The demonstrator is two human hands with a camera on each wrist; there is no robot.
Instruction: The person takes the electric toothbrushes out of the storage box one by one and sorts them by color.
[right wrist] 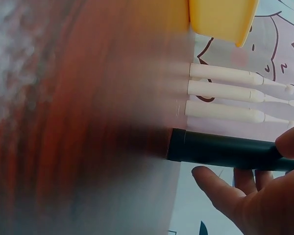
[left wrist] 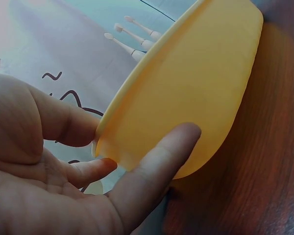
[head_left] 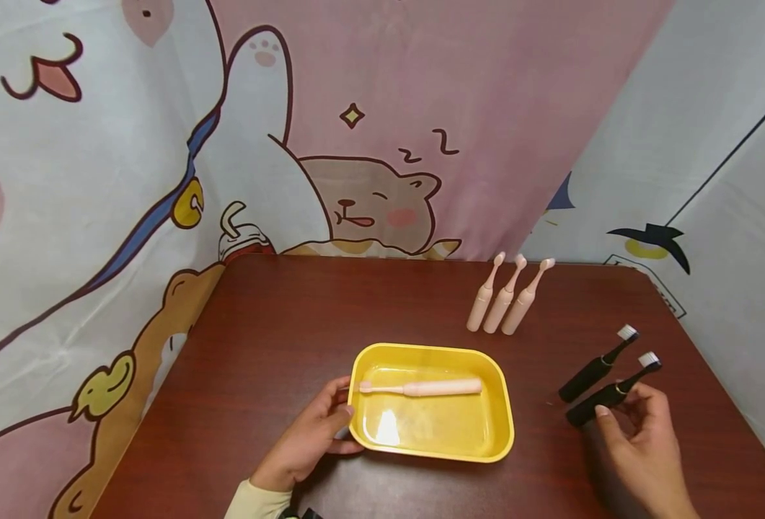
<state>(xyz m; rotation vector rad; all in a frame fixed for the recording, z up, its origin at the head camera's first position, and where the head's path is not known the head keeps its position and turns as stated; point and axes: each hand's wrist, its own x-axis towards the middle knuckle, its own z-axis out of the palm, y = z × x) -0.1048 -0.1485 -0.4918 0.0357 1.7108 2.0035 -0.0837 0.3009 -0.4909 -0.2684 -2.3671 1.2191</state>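
At the left end of a yellow tray [head_left: 430, 455], my left hand [head_left: 314, 429] grips the outside; in the left wrist view its thumb [left wrist: 179, 139] lies along the outer wall and its fingers are at the rim. A pink electric toothbrush [head_left: 443, 388] lies inside the tray, head to the left. Over on the right, my right hand [head_left: 644, 440] holds the nearer black electric toothbrush [head_left: 606, 401] by its handle, the brush standing head up. In the right wrist view that handle [right wrist: 225, 148] passes between the fingers. A second black toothbrush [head_left: 586, 378] stands just behind it.
Three pink electric toothbrushes [head_left: 500, 306] stand in a row behind the tray, toward the right. All of this is on a dark red-brown table [head_left: 304, 310]. A cartoon-printed cloth [head_left: 486, 86] hangs along the table's back and sides.
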